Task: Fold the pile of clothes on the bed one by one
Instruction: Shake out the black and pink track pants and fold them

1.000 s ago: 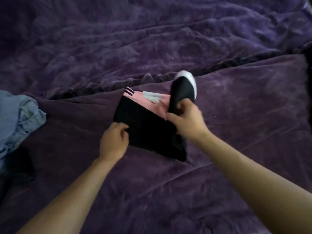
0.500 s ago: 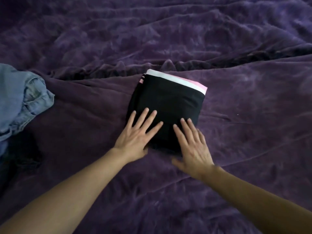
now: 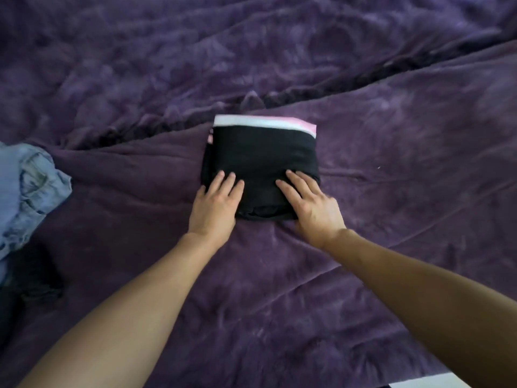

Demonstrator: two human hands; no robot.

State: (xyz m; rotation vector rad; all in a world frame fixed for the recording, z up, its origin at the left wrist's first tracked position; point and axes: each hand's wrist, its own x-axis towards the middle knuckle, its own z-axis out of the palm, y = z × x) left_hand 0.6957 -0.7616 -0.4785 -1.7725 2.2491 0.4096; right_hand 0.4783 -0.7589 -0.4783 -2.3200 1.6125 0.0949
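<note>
Nearest, at the bottom right edge of the view, a thin white strip of something shows, too little of it to tell what it is. Two bare forearms reach forward from the lower corners over the bed's rumpled purple plush blanket.

The left hand lies flat with its fingers straight and close together, the fingertips resting on the near left part of a folded black garment with a white band and a pink edge. The right hand is likewise released and flat, its fingers straight and slightly spread, pressing on the near right part of the same garment. Neither hand grips anything; both heels sit on the blanket just at the garment's near edge.

The folded garment lies as a compact, roughly square bundle near the middle of the bed, black on top, with layered folds showing at its near edge between the two hands. Its white band and pink edge run along the far side, and a bit of pink peeks out at the far left corner.

Off to the left, well apart from the bundle, a crumpled light-blue denim piece lies at the frame edge, with a dark crumpled cloth just nearer than it.

Beyond the folded garment, a deep dark crease runs diagonally across the blanket, and past it the purple plush spreads in soft wrinkles to the top of the view.
</note>
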